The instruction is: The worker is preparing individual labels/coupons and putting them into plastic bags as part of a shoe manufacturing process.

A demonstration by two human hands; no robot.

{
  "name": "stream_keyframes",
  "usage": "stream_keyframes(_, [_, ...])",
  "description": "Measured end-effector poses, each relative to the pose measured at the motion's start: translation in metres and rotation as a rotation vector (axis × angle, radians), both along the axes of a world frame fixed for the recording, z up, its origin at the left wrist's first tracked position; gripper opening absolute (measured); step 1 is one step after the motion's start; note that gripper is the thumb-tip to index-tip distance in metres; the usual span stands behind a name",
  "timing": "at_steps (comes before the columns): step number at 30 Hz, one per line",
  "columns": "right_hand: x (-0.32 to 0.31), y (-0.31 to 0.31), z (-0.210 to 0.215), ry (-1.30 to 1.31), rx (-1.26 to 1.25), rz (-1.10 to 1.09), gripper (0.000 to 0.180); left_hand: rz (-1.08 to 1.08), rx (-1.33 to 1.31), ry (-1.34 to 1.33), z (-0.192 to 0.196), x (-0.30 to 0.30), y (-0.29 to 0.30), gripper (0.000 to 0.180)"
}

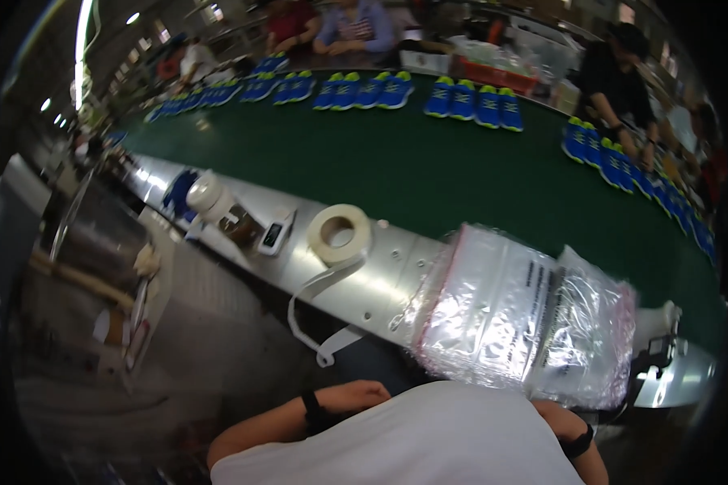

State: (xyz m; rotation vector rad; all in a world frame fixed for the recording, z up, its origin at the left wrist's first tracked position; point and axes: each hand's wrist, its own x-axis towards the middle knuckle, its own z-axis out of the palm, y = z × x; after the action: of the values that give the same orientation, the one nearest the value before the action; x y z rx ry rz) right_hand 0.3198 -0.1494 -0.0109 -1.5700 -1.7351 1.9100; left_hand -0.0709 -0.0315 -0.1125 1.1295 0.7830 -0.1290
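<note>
Clear plastic bags (481, 315) lay in two stacks side by side on the metal worktop (384, 283), right of centre in the lower half of the frame. The left stack's long axis ran from the near edge up the frame, leaning slightly right at the top. The right hand (548, 414), at lower right, was nearer, just below the stacks' near edge; the left hand (366, 394), at lower centre, sat beyond their lower-left corner, apart from them. The left fingers looked curled, but the white shirt (437, 436) partly hid both hands; whether either gripped anything could not be told. At mid-frame, left of the bags, stood a cream tape roll (319, 242), its loose end trailing over the worktop edge toward the left hand. Writing: dark printed lines showed on the bags, running steeply up the frame, blurred in places; no brand mark was made out on the blue sneakers (461, 99) lined along the green belt (372, 162) at upper centre.
</note>
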Motion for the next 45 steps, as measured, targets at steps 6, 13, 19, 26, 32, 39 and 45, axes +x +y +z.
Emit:
stream_keyframes(6, [-0.006, 0.018, 0.007, 0.085, -0.066, -0.473, 0.023, 0.929, 0.295, 0.172, 0.028, -0.077, 0.038, 0.02])
stream_keyframes(13, [-0.042, 0.058, 0.014, 0.102, 0.064, -0.285, 0.024, 1.14, 0.127, 0.039, -0.066, -0.135, 0.067, 0.064])
stream_keyframes(19, [-0.057, 0.077, 0.014, 0.067, 0.218, -0.169, 0.022, 1.312, -0.014, -0.142, -0.019, -0.067, 0.048, 0.058])
stream_keyframes(26, [-0.083, 0.096, 0.004, 0.235, 0.173, -0.135, 0.021, 0.942, 0.423, 0.066, -0.029, -0.041, 0.042, 0.023])
stream_keyframes(32, [-0.101, 0.096, 0.008, 0.192, 0.266, -0.128, 0.021, 1.187, 0.884, 0.566, -0.026, -0.025, 0.047, 0.04])
stream_keyframes(39, [-0.096, 0.089, -0.002, 0.073, 0.323, -0.144, 0.021, 0.956, 0.522, 0.272, -0.048, -0.045, 0.059, 0.026])
stream_keyframes(45, [-0.113, 0.098, -0.008, 0.213, 0.36, -0.206, 0.027, 0.81, -0.124, -0.474, 0.051, 0.025, 0.05, 0.027])
